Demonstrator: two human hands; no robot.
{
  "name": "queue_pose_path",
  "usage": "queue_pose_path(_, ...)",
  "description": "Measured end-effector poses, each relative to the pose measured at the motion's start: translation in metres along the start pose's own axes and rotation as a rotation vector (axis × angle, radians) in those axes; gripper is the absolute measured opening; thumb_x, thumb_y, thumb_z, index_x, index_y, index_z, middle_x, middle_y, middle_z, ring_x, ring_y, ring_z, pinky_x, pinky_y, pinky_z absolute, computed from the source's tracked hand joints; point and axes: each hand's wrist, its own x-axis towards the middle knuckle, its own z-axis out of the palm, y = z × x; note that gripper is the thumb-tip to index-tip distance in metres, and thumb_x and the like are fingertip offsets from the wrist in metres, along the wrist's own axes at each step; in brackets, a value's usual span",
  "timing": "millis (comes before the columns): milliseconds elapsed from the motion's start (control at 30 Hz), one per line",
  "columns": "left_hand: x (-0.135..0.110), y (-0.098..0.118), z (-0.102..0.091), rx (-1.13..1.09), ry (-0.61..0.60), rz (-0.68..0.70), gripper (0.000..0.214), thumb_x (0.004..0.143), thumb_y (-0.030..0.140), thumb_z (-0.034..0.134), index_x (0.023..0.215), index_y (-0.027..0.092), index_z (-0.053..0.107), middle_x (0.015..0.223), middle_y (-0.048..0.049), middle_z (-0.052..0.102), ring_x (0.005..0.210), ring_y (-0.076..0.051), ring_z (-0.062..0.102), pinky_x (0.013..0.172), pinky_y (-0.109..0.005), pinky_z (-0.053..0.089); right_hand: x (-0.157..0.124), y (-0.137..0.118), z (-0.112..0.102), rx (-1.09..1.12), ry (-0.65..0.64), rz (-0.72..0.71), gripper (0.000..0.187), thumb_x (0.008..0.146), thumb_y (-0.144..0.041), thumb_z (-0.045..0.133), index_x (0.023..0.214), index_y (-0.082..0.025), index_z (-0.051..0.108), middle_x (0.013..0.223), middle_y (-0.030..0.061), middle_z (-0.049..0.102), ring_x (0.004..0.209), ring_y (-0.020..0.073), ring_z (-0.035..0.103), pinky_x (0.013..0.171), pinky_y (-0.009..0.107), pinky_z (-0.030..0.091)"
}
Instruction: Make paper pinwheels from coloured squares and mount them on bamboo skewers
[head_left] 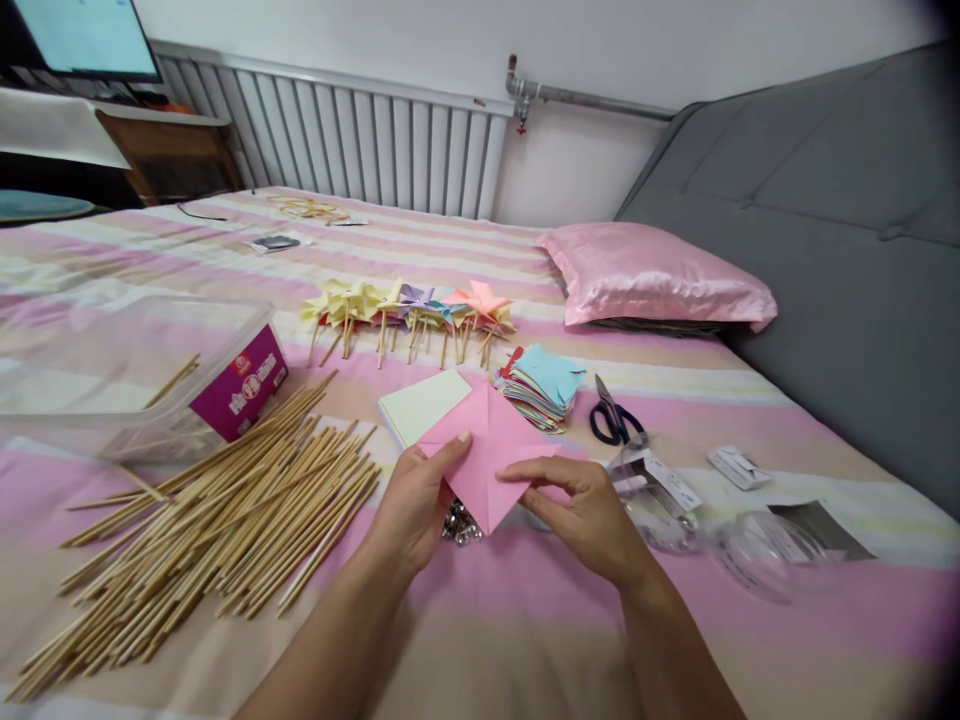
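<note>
A square of pink paper (487, 440), turned corner-down and cut or creased along its diagonals, is held up between my two hands. My left hand (420, 495) pinches its left side, thumb on top. On the right side my right hand (581, 505) grips it between thumb and fingers. Partly hidden below the paper lies a heap of small shiny metal pieces (461, 525). Behind it are a pale stack of square paper (420, 405) and a pile of cut coloured paper (544, 385). Finished paper pinwheels (405, 305) on sticks lie in a row farther back.
Many wooden sticks (247, 510) spread across the left of the striped bed, beside a clear plastic tub (240, 375). Black-handled scissors (615, 420), clear plastic packaging (660, 500) and a small white box (739, 467) lie at right. A pink pillow (660, 275) rests near the grey headboard (810, 190).
</note>
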Motion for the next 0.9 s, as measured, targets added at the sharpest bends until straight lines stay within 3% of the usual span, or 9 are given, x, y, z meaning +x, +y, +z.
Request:
queue_pose_path(133,-0.001,0.009,-0.004,0.014,-0.053,-0.065,0.03,0.072,0.032,0.07,0.098,0.016,0.069,0.09,-0.0058,0.072,0.075,-0.017,0.064,0.064,-0.024,0.049,-0.001,0.001,-0.01,-0.019,0.007,0.003,0.012,0.076,-0.019,0.063,0.082,-0.022,0.072,0.083,0.0029,0.073,0.078,0.017,0.067,0.074,0.029,0.053)
queue_pose_path(233,-0.001,0.015,-0.01,0.067,-0.047,-0.112,0.023,0.071,0.034,0.07,0.085,0.016,0.071,0.079,-0.0036,0.071,0.064,-0.013,0.061,0.057,-0.021,0.045,-0.002,-0.001,-0.016,-0.002,-0.042,0.021,0.007,0.075,-0.023,0.066,0.078,-0.022,0.072,0.078,0.0025,0.073,0.074,0.016,0.066,0.069,0.026,0.052)
queue_pose_path(333,0.0,0.016,-0.015,0.221,-0.164,-0.163,0.025,0.069,0.035,0.072,0.071,0.011,0.07,0.067,-0.005,0.069,0.057,-0.011,0.056,0.053,-0.018,0.04,-0.002,-0.003,-0.017,0.035,-0.093,0.032,0.011,0.077,-0.03,0.066,0.075,-0.021,0.072,0.075,0.0023,0.072,0.071,0.0151,0.065,0.067,0.024,0.05)
queue_pose_path(467,0.0,0.011,-0.015,0.344,-0.239,-0.15,0.027,0.071,0.037,0.07,0.072,0.01,0.068,0.063,-0.0048,0.066,0.055,-0.011,0.055,0.053,-0.019,0.037,-0.001,-0.004,-0.016,0.069,-0.121,0.066,0.019,0.08,-0.034,0.063,0.072,-0.018,0.069,0.07,0.002,0.069,0.067,0.0139,0.062,0.063,0.023,0.047)
queue_pose_path(600,-0.001,0.006,-0.013,0.356,-0.249,-0.128,0.028,0.071,0.037,0.07,0.07,0.01,0.066,0.063,-0.0046,0.065,0.055,-0.012,0.054,0.053,-0.02,0.036,-0.001,-0.001,-0.013,0.093,-0.093,0.144,0.025,0.081,-0.037,0.06,0.069,-0.016,0.066,0.067,0.0021,0.065,0.062,0.013,0.059,0.056,0.022,0.045)
queue_pose_path(900,0.001,0.0,-0.011,0.353,-0.265,-0.123,0.023,0.071,0.032,0.069,0.071,0.01,0.064,0.057,-0.0013,0.056,0.052,-0.01,0.047,0.05,-0.019,0.033,-0.003,0.002,-0.008,0.186,0.007,0.24,0.022,0.08,-0.036,0.062,0.07,-0.017,0.056,0.068,0.001,0.063,0.065,0.0137,0.063,0.059,0.022,0.05)
